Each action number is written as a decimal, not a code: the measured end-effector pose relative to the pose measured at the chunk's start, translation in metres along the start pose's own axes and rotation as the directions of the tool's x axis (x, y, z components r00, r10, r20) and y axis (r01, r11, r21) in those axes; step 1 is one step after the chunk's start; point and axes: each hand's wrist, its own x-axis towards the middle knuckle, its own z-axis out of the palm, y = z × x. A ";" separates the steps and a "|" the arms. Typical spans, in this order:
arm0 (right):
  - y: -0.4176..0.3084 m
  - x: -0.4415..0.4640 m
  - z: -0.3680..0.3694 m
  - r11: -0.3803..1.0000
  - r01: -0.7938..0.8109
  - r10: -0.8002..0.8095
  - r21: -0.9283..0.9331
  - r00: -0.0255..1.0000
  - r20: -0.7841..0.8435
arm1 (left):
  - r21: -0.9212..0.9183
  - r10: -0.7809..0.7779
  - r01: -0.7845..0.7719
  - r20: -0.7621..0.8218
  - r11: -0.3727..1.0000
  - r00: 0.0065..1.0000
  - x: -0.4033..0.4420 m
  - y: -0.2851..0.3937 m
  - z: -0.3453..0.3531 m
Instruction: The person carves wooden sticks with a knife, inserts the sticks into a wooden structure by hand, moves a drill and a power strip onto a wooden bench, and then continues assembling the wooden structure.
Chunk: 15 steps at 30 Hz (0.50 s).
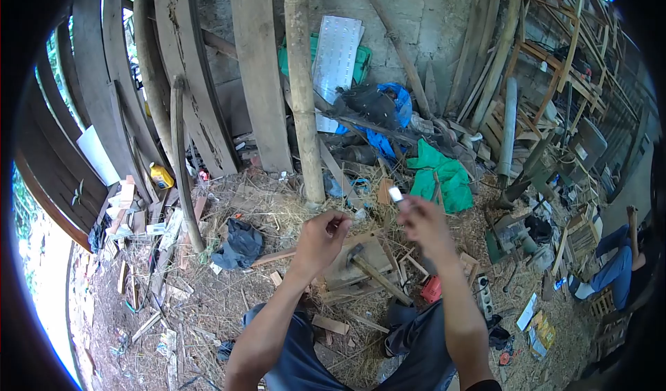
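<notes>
My left hand (323, 242) is raised over the work spot with its fingers curled into a pinch; anything inside is too small or hidden to make out. Opposite it, my right hand (427, 228) is smeared by motion and closed around a small object with a bright white end (395, 194), whose kind I cannot tell. Below and between the hands, a hammer (380, 279) with a wooden handle leans across a wooden block (345, 267). A red object (431, 290) lies under my right forearm, near my knee.
A bamboo post (302, 114) rises ahead. Green cloth (440, 177) and a black plastic bag (238, 244) lie on the straw-covered ground among wood scraps. At left is a yellow jug (161, 176); at right, a power strip (484, 297) and a seated person (614, 266).
</notes>
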 end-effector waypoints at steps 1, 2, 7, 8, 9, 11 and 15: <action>-0.003 -0.007 0.019 1.000 -0.023 0.022 0.008 0.996 0.082 | 0.005 0.019 -0.019 -0.016 1.000 1.000 0.000 0.004 0.003; -0.004 -0.012 0.033 0.999 -0.044 0.041 0.010 0.983 0.180 | 0.015 0.038 -0.037 -0.034 0.999 0.999 0.000 0.006 0.004; 0.007 -0.010 0.044 0.998 -0.052 0.040 0.042 0.966 0.257 | 0.058 0.165 -0.163 -0.038 0.985 0.985 -0.004 0.011 0.011; 0.010 -0.007 0.041 0.998 -0.053 0.040 0.045 0.967 0.252 | 0.053 0.171 -0.169 -0.038 0.984 0.985 -0.005 0.012 0.011; 0.012 -0.002 0.037 0.994 -0.060 0.041 0.090 0.978 0.205 | 0.053 0.173 -0.171 -0.035 0.984 0.984 -0.005 0.012 0.011; 0.014 0.002 0.028 0.989 -0.071 0.050 0.132 0.987 0.155 | 0.042 0.166 -0.165 -0.009 0.985 0.986 -0.008 0.013 0.011; 0.008 0.006 0.019 0.985 -0.144 0.135 0.094 0.986 0.101 | 0.095 0.186 -0.187 0.011 0.978 0.982 -0.009 0.012 0.012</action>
